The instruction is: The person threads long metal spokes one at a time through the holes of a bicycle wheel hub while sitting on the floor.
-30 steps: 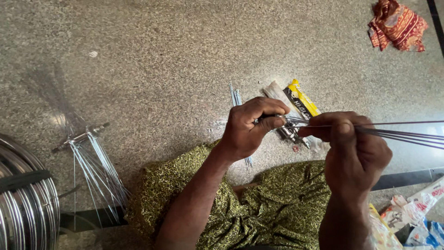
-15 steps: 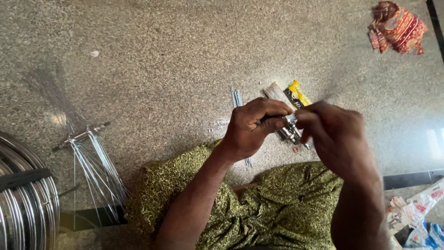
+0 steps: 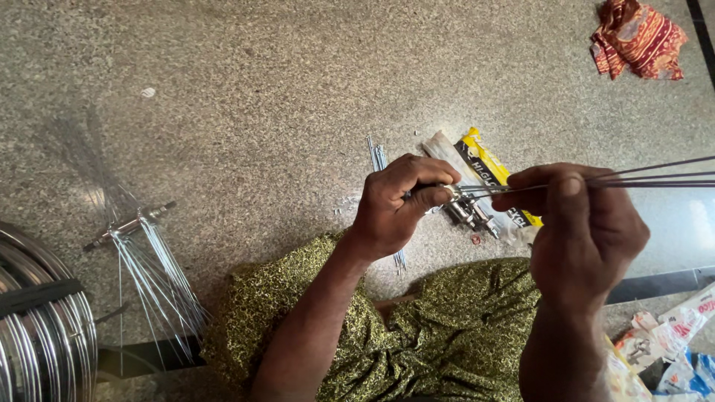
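Left hand (image 3: 398, 205) clenched on hub (image 3: 465, 208), right hand (image 3: 585, 231) pinching spokes (image 3: 655, 175); loose grip could let spokes slip and scatter.

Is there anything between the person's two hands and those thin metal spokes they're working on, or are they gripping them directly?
Nothing visible stands between. The left hand grips the hub end directly, and the right hand pinches the spokes bare-fingered. The yellow-and-black packet lies beneath on the floor, not in the way.

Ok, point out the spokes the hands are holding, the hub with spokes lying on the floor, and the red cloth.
held spokes (image 3: 648, 175), head view, on the thin rods right of the right hand
spoked hub (image 3: 132, 223), head view, on its metal axle
red cloth (image 3: 639, 41), head view, on its crumpled middle
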